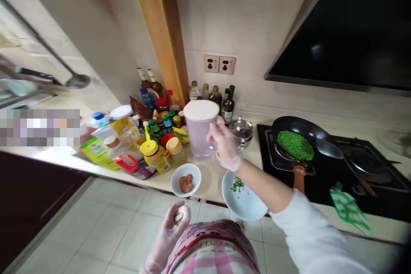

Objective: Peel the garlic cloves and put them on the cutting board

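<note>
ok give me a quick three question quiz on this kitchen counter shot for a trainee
1. True or false: the black frying pan on the stove holds green peas.
2. What does the gloved right hand grip?
3. The small white bowl with brown minced meat sits: A) on the stove B) near the counter's front edge C) on the floor.

Key
1. True.
2. The handle of the clear plastic jug with a white lid.
3. B. The gloved left hand holds a small white object, too blurred to identify.

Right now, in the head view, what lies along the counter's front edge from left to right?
Green packet → yellow-lidded jar → small bowl of meat → white plate → pan of peas
</note>
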Motion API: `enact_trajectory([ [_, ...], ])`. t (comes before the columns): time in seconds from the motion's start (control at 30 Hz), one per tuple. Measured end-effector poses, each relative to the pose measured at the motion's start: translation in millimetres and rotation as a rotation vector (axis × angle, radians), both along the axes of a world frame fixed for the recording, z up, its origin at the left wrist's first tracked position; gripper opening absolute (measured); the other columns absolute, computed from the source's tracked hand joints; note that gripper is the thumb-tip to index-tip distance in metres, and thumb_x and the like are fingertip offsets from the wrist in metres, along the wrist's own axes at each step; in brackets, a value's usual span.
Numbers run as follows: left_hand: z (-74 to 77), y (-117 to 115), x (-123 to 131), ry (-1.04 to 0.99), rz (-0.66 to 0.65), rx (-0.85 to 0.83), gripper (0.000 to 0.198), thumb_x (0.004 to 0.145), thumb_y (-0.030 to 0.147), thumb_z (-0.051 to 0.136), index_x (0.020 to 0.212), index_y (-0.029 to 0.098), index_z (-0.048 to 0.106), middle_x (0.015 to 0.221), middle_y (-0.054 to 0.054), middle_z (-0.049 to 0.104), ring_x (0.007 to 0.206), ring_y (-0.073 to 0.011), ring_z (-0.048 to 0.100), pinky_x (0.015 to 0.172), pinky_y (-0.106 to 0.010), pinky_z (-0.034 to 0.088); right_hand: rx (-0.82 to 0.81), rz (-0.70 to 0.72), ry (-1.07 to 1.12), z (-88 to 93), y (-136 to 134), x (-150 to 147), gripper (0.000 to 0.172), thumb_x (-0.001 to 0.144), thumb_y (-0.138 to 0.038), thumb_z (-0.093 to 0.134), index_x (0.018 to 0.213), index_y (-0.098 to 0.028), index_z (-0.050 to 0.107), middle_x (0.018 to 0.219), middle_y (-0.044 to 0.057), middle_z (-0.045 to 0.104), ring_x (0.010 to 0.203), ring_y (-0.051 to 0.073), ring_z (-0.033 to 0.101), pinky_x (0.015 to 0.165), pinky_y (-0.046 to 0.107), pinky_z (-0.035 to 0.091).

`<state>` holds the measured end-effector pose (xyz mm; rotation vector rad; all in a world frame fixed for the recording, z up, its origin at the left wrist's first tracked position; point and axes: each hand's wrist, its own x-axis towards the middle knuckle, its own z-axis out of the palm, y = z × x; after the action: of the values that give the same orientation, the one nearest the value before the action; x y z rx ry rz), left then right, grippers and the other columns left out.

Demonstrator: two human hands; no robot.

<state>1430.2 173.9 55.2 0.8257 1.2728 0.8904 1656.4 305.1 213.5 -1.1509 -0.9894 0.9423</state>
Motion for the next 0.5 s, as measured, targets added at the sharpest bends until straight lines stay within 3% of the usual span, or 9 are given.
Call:
enact_trajectory([
  [0.1, -32.1, 13.5, -10.9, 0.067, -0.046, 0.069, 0.06, 0.055, 0.043, 0.083, 0.105, 0.02, 0.06, 0.095, -0.005, 0.066, 0.083, -0.0171, 0.062, 0.073, -0.024, 0.05, -0.032, 0.012, -0.04, -42.7, 14.9, -24.3, 0.037, 0.085, -0.052, 0.048, 0.066, -0.02, 0.049, 0.062, -0.003, 0.053, 0.061, 0.01, 0.049, 0.064, 0.024, 0.04],
  [0.17, -50.3, 23.4, -13.1, 0.125, -0.151, 0.118, 0.061, 0.055, 0.043, 0.083, 0.107, 0.019, 0.06, 0.096, -0.006, 0.067, 0.084, -0.0186, 0.063, 0.076, -0.026, 0.05, -0.052, 0.001, -0.06, -70.0, 19.9, -32.8, 0.037, 0.084, -0.053, 0.048, 0.066, -0.021, 0.048, 0.061, -0.004, 0.053, 0.062, 0.01, 0.049, 0.064, 0.023, 0.04],
  [0.27, -67.4, 36.0, -15.2, 0.214, -0.297, 0.201, 0.057, 0.06, 0.04, 0.08, 0.109, 0.019, 0.059, 0.093, -0.006, 0.069, 0.084, -0.02, 0.064, 0.081, -0.03, 0.051, -0.095, -0.043, -0.04, -102.3, 18.8, -41.5, 0.037, 0.084, -0.053, 0.047, 0.065, -0.021, 0.046, 0.06, -0.004, 0.052, 0.06, 0.01, 0.047, 0.062, 0.023, 0.039],
  [0.37, -72.1, 45.7, -16.8, 0.228, -0.296, 0.261, 0.056, 0.057, 0.04, 0.081, 0.106, 0.021, 0.06, 0.1, -0.006, 0.07, 0.089, -0.0224, 0.065, 0.084, -0.031, 0.051, -0.074, -0.056, -0.048, -120.8, 13.9, -47.9, 0.036, 0.085, -0.051, 0.045, 0.065, -0.021, 0.045, 0.061, -0.004, 0.05, 0.059, 0.01, 0.046, 0.06, 0.023, 0.038],
  [0.5, -59.3, 51.8, -12.9, 0.254, -0.268, 0.232, 0.061, 0.048, 0.042, 0.085, 0.101, 0.022, 0.063, 0.105, -0.007, 0.069, 0.089, -0.0241, 0.065, 0.083, -0.032, 0.053, -0.096, -0.11, -0.269, -123.6, 6.8, -45.9, 0.034, 0.088, -0.048, 0.042, 0.07, -0.021, 0.051, 0.064, -0.002, 0.052, 0.063, 0.013, 0.048, 0.062, 0.025, 0.041],
])
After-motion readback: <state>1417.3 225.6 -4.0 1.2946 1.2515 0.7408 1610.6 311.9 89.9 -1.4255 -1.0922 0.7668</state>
